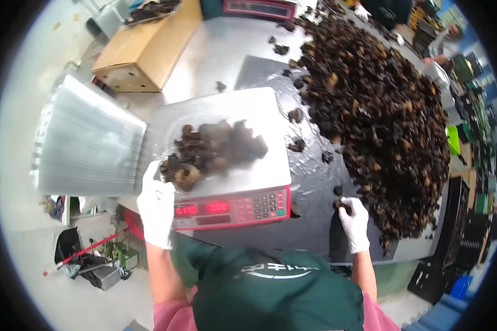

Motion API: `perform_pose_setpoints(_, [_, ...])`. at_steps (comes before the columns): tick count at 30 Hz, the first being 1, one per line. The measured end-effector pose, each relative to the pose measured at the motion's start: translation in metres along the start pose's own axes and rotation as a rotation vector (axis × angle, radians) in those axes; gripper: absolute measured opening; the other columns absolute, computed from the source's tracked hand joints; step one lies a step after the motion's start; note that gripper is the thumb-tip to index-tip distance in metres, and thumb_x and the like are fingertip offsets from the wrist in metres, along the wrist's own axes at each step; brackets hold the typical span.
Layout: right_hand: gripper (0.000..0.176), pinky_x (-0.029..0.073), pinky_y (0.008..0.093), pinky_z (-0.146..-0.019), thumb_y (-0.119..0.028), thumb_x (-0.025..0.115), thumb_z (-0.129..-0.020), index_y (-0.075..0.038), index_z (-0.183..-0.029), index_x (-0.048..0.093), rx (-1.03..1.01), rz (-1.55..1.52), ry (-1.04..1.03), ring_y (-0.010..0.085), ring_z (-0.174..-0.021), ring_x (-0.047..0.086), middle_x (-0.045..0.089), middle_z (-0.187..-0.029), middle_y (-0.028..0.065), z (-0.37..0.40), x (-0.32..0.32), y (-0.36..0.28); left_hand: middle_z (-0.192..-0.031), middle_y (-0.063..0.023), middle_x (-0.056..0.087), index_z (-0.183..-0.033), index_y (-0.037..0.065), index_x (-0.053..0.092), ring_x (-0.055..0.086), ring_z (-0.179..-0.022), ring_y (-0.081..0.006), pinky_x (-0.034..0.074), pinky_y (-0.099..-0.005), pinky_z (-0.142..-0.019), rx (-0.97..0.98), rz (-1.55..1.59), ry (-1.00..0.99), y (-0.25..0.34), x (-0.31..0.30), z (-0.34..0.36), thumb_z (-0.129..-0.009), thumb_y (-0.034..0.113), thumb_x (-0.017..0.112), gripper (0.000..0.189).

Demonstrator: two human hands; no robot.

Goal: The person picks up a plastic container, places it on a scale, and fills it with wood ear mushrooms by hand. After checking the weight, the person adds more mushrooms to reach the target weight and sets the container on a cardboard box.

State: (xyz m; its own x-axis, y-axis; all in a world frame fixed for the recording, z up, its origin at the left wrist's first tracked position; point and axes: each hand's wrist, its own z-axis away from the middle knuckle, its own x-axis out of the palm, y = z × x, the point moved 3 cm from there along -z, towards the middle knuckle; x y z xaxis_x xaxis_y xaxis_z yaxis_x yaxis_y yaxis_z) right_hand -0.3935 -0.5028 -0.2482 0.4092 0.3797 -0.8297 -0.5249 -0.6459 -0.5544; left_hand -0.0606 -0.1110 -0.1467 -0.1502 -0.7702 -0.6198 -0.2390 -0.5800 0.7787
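Observation:
My left hand (157, 207), in a white glove, is closed at the left edge of the scale's metal tray (232, 105). Its fingertips pinch what looks like the edge of a clear plastic bag (160, 171). Dark brown, curled mushroom-like pieces (196, 157) lie on the tray, the right part of them blurred. Below them, the red scale panel (232, 209) shows lit digits. Gloved too, my right hand (355, 225) is closed around a small dark mushroom piece (345, 208) over the grey plastic sheet, beside the large pile (375, 121).
A stack of clear plastic bags (88, 138) stands left of the scale. Behind it is a cardboard box (149, 49). Another red scale (259, 8) sits at the far edge. Loose pieces (296, 144) dot the sheet. Across the table, a person's gloved hand (362, 13) reaches toward the pile.

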Motion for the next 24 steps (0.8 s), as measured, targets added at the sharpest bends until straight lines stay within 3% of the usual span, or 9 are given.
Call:
perform_pose_setpoints(5, [0.021, 0.055, 0.0253, -0.077, 0.001, 0.073, -0.09, -0.001, -0.111, 0.071, -0.065, -0.463, -0.051, 0.011, -0.084, 0.068, 0.073, -0.1, 0.0075, -0.053, -0.026, -0.114, -0.074, 0.0053, 0.052, -0.151, 0.006, 0.053, 0.045, -0.069, -0.0053, 0.043, -0.023, -0.066, -0.014, 0.048, -0.059, -0.009, -0.001, -0.013, -0.095, 0.002, 0.065, 0.058])
perform_pose_setpoints(8, [0.022, 0.056, 0.0276, -0.077, -0.002, 0.073, -0.092, -0.003, -0.114, 0.071, -0.273, -0.569, -0.046, 0.0135, -0.086, 0.069, 0.072, -0.099, 0.0076, -0.097, -0.03, -0.201, -0.076, 0.0051, 0.054, -0.152, 0.006, 0.052, 0.046, -0.069, -0.0051, 0.044, -0.023, -0.067, -0.029, 0.022, -0.067, -0.011, -0.001, -0.016, -0.095, 0.002, 0.065, 0.058])
perform_pose_setpoints(10, [0.021, 0.056, 0.0333, -0.078, -0.009, 0.075, -0.091, -0.006, -0.112, 0.071, -0.405, -0.484, -0.03, 0.023, -0.088, 0.072, 0.071, -0.099, 0.0117, -0.127, -0.021, -0.245, -0.077, 0.003, 0.057, -0.152, 0.003, 0.05, 0.048, -0.068, -0.0057, 0.046, -0.0234, -0.067, -0.009, 0.015, -0.012, -0.006, -0.005, -0.012, -0.096, 0.004, 0.066, 0.059])
perform_pose_setpoints(12, [0.016, 0.057, 0.0384, -0.077, -0.013, 0.071, -0.094, -0.007, -0.109, 0.069, -0.489, -0.395, -0.025, 0.0311, -0.087, 0.071, 0.069, -0.1, 0.0135, -0.153, -0.002, -0.269, -0.077, -0.0003, 0.06, -0.152, -0.001, 0.048, 0.05, -0.065, -0.007, 0.047, -0.0241, -0.066, 0.008, 0.035, 0.024, -0.004, -0.013, -0.005, -0.096, 0.005, 0.067, 0.06])
perform_pose_setpoints(14, [0.024, 0.054, 0.0334, -0.07, -0.003, 0.072, -0.089, -0.004, -0.113, 0.07, -0.627, -0.266, 0.046, 0.0251, -0.081, 0.068, 0.066, -0.096, 0.0117, -0.171, 0.021, -0.277, -0.08, 0.0021, 0.06, -0.151, -0.003, 0.049, 0.048, -0.065, -0.0041, 0.045, -0.0213, -0.065, -0.044, 0.118, 0.046, -0.014, -0.022, 0.003, -0.096, 0.005, 0.069, 0.06])
perform_pose_setpoints(17, [0.016, 0.057, 0.0421, -0.077, -0.01, 0.062, -0.095, -0.01, -0.109, 0.07, -0.745, 0.057, -0.105, 0.0343, -0.09, 0.07, 0.067, -0.1, 0.0139, -0.174, 0.026, -0.284, -0.081, 0.0029, 0.061, -0.148, -0.001, 0.055, 0.047, -0.066, -0.0036, 0.043, -0.02, -0.064, -0.044, 0.102, 0.11, -0.029, -0.032, 0.013, -0.093, 0.002, 0.071, 0.057])
perform_pose_setpoints(20, [0.02, 0.056, 0.042, -0.074, -0.007, 0.062, -0.092, -0.012, -0.109, 0.071, -0.661, -0.2, -0.131, 0.0337, -0.086, 0.068, 0.066, -0.096, 0.0128, -0.181, 0.017, -0.27, -0.084, 0.0023, 0.064, -0.142, 0.0, 0.06, 0.048, -0.067, -0.0034, 0.043, -0.0202, -0.064, 0.031, 0.126, 0.132, -0.011, -0.032, 0.022, -0.091, 0.0, 0.072, 0.053])
perform_pose_setpoints(21, [0.019, 0.056, 0.0398, -0.073, -0.005, 0.063, -0.092, -0.012, -0.107, 0.071, -0.626, -0.202, -0.122, 0.0313, -0.083, 0.068, 0.066, -0.093, 0.0112, -0.186, 0.018, -0.259, -0.091, 0.0024, 0.063, -0.138, 0.001, 0.063, 0.05, -0.075, -0.004, 0.046, -0.0203, -0.072, 0.001, 0.142, 0.081, -0.004, -0.028, 0.025, -0.09, -0.002, 0.075, 0.05])
perform_pose_setpoints(24, [0.022, 0.054, 0.0306, -0.071, 0.002, 0.067, -0.089, -0.007, -0.108, 0.075, -0.487, -0.384, -0.089, 0.0224, -0.078, 0.067, 0.067, -0.091, 0.0097, -0.184, 0.016, -0.251, -0.096, -0.0066, 0.068, -0.123, 0.009, 0.072, 0.063, -0.081, -0.0209, 0.053, -0.0329, -0.075, 0.523, -0.168, 0.014, 0.039, -0.012, 0.017, -0.079, 0.004, 0.084, 0.046])
